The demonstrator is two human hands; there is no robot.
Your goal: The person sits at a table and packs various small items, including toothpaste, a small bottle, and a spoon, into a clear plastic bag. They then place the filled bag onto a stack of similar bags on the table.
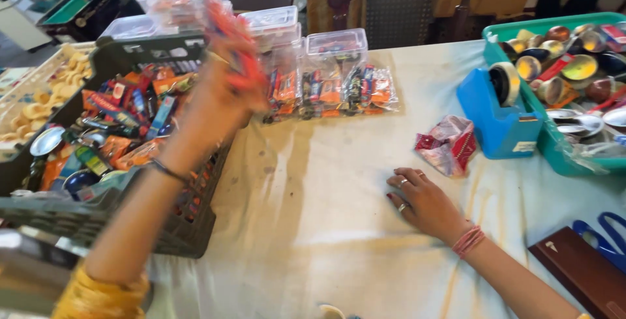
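Note:
My left hand (pixel 218 94) is raised over the right side of a dark plastic crate (pixel 189 234) and grips a small red-orange packet (pixel 236 39), blurred by motion. The crate holds several small colourful packets and some metal dishes. My right hand (pixel 420 198) lies flat on the cream tablecloth (pixel 313 228), fingers spread, holding nothing. A crumpled red and white wrapper (pixel 450 144) lies just beyond its fingertips.
Clear lidded boxes (pixel 336 44) and bagged packets (pixel 332 92) stand at the back centre. A blue tape dispenser (pixel 499 114) sits beside a teal tray (pixel 554 143) of small bowls and spoons. A brown case (pixel 580 273) and blue scissors (pixel 610 237) lie at the near right. Chairs stand behind the table.

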